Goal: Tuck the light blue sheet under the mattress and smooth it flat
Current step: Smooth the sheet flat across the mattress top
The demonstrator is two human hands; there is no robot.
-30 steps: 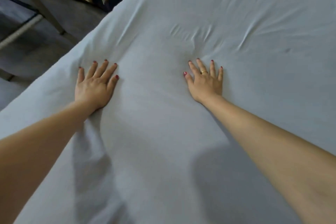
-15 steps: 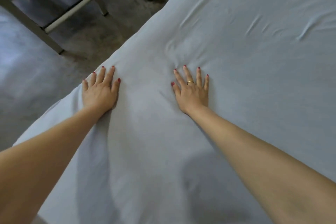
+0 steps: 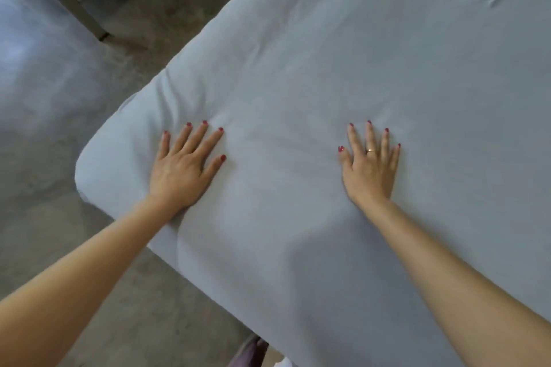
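Here the left hand (image 3: pixel 182 171) and right hand (image 3: pixel 369 171) press flat, fingers spread, on the light blue cotton sheet (image 3: pixel 313 68) covering the mattress corner, where uneven pushing could bunch new creases or loosen the tucked edge.

L hand (image 3: pixel 182 176) flat on sheet (image 3: pixel 343 68) nr corner | R hand (image 3: pixel 371 171) on sheet, to its right | floor (image 3: pixel 44 134) left of bed
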